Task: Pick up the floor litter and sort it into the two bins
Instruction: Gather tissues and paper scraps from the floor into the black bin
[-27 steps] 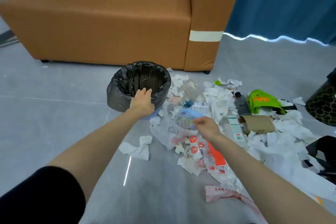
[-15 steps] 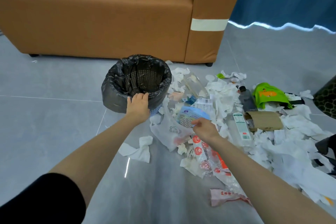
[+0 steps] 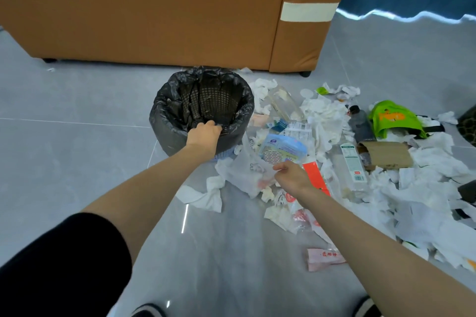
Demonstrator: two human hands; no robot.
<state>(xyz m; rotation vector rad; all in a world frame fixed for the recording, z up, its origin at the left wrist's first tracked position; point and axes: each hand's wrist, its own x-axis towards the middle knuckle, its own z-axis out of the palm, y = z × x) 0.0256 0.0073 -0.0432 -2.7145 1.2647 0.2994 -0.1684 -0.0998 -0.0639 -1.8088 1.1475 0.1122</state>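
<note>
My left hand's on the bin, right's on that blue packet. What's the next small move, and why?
Probably lift the blue packet clear of the pile and swing it left over the black-lined bin. Your right hand seems to pinch its near edge, your left hand grips the bin's near rim, and the opening lies just up-left of it.
</note>
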